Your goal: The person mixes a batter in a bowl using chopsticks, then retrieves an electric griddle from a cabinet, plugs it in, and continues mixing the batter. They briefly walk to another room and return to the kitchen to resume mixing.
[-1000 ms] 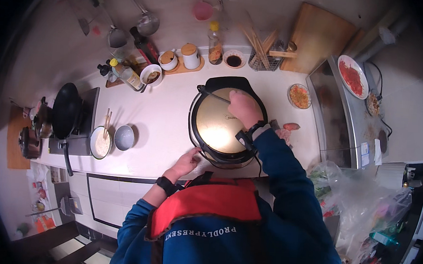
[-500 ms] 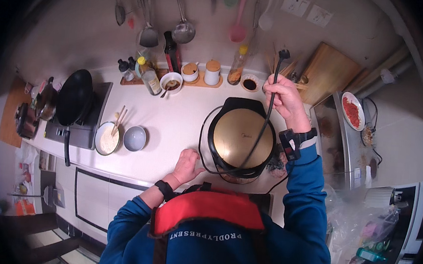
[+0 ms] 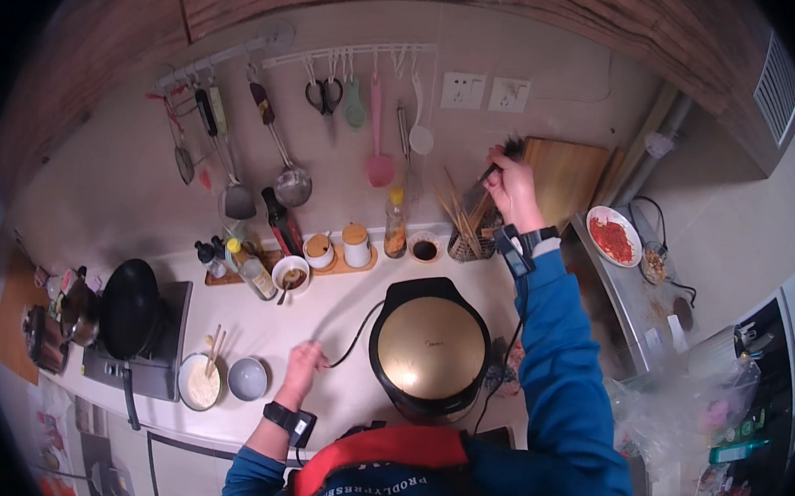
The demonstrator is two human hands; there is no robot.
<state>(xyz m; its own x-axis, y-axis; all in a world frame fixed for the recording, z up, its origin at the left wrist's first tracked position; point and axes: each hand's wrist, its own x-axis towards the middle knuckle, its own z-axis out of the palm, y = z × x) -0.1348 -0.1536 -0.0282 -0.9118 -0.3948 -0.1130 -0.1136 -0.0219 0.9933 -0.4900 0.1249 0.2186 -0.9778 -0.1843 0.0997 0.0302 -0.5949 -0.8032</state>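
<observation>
A round electric griddle with a gold lid and black rim stands on the counter in front of me. Its black power cord leaves the back of the griddle and curves down to my left hand, whose fingers are closed on it left of the griddle. My right hand is raised by the wall, over the basket of skewers, gripping the cord near its plug end, which is blurred by motion. The stretch of cord between my hands is too smeared to follow. Above hang two white wall sockets.
Wooden skewers stand in a basket beside a cutting board. Bottles, lidded jars and a sauce dish line the wall. A batter bowl, grey bowl and black wok are left; a red-topped plate is right.
My view has tilted up toward the wall. My right hand has carried the plug end toward the wall. My left hand, beside the griddle's edge before, has moved left and closed on the cord.
</observation>
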